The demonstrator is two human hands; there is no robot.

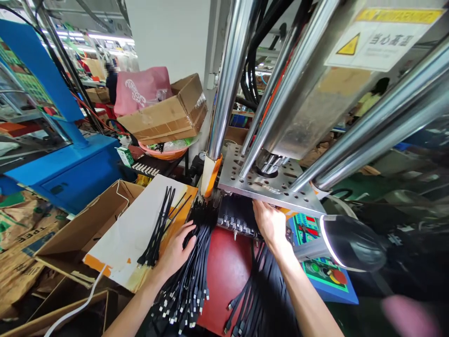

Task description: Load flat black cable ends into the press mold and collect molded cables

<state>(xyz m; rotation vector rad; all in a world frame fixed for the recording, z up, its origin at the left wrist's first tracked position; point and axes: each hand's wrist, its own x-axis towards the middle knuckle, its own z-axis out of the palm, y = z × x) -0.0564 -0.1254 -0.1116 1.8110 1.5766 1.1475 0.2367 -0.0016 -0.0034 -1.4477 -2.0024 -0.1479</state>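
My left hand [178, 249] rests on a thick bundle of black USB cables [199, 262], its thumb apart from its fingers. The cables' metal plugs point toward me. My right hand [269, 222] reaches under the edge of the drilled metal plate [231, 173], at the right end of a black mould [238, 213]; its fingertips are hidden. A row of metal-tipped connectors lies along the mould's front. More black cables [266, 281] hang below my right forearm over a red surface [228, 267]. A smaller cable bunch [157, 229] lies on the white board at left.
Steel columns [228, 79] rise from the press. A lamp [351, 243] and control panel [315, 262] with buttons stand right. At left are the white board [119, 238], a cardboard box [87, 220] and a blue machine [77, 164]. A warning label [382, 42] hangs overhead.
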